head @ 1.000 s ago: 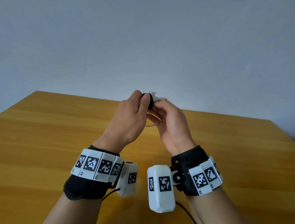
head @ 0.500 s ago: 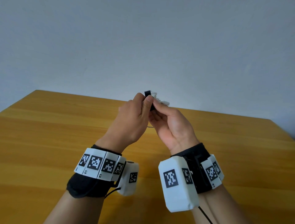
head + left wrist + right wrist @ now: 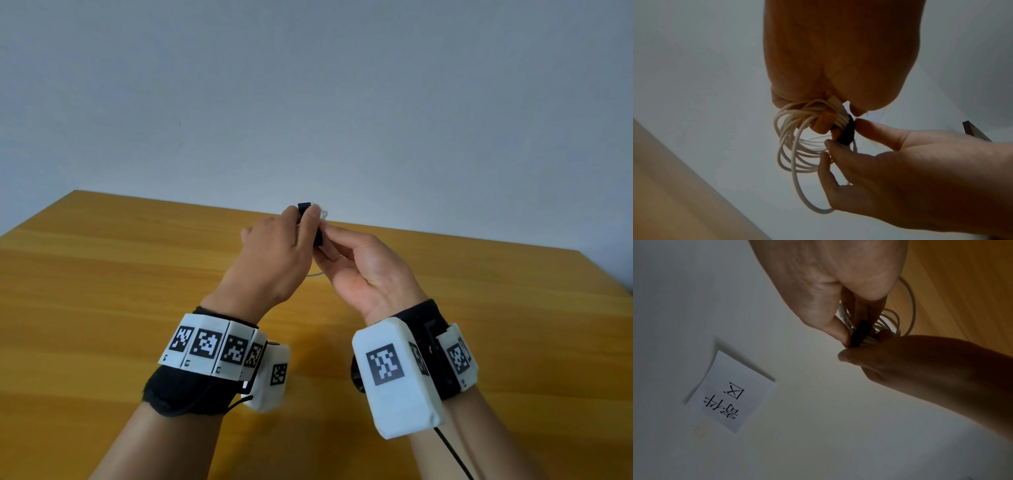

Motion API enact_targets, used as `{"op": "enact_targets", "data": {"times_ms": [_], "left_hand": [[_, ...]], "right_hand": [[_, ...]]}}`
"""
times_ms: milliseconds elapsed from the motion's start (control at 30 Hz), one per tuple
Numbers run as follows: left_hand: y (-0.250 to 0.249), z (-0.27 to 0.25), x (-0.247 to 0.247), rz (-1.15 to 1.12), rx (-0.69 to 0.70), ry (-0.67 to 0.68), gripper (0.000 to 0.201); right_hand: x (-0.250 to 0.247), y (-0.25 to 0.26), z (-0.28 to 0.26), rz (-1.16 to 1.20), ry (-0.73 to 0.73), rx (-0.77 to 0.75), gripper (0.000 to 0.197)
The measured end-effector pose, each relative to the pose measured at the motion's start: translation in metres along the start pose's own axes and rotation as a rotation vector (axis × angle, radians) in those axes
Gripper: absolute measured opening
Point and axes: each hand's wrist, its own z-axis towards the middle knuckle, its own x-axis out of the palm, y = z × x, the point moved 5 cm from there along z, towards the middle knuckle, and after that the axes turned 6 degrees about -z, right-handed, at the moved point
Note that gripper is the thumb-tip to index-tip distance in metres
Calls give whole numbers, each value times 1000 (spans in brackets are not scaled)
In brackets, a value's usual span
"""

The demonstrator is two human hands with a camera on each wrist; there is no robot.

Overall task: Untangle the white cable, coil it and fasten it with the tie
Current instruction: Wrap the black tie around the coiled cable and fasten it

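Both hands are raised above the wooden table (image 3: 102, 291). My left hand (image 3: 294, 228) grips the coiled white cable (image 3: 791, 146), whose loops hang below its curled fingers (image 3: 822, 123). A black tie (image 3: 846, 131) is wrapped round the bundle at the top of the coil. My right hand (image 3: 330, 238) pinches the tie (image 3: 859, 334) between thumb (image 3: 838, 332) and forefinger. In the head view only the tie (image 3: 305, 208), a bit of cable (image 3: 322, 214) and one loop show past the hands. Whether the tie is closed is hidden.
The table's far edge (image 3: 445, 236) meets a plain grey-white wall. A paper label (image 3: 731, 391) with printed characters hangs on the wall. Both wrists carry white marker-tagged camera housings with black leads.
My right hand has turned palm-up and its wrist has rolled outward. Both hands rose a little, and more of the black tie now shows above my left thumb.
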Motion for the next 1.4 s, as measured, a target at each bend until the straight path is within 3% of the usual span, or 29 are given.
{"op": "enact_targets", "data": {"times_ms": [233, 333, 567, 867, 933, 1033, 1133, 1267, 1400], "left_hand": [[12, 5, 3, -16, -62, 17, 42], [16, 4, -1, -46, -55, 18, 42], [16, 5, -2, -17, -92, 21, 43], [18, 6, 2, 10, -84, 54, 49], [17, 5, 0, -15, -84, 40, 45], [14, 4, -5, -54, -60, 29, 53], [16, 4, -7, -131, -53, 2, 53], [19, 5, -7, -133, -31, -30, 47], [20, 5, -8, -57, 2, -44, 47]], "right_hand": [[-1, -8, 1, 59, -40, 46, 9], [1, -9, 1, 4, 4, 41, 21], [7, -13, 2, -54, 95, 78, 17], [-5, -18, 9, -202, 37, 150, 13], [-5, -19, 9, -198, 39, 160, 14], [-4, -20, 10, -133, 42, 155, 22], [-3, -19, 9, -144, 14, 128, 9], [-4, -8, 4, -312, -33, 18, 5], [-8, 10, -5, -819, -74, -56, 32]]}}
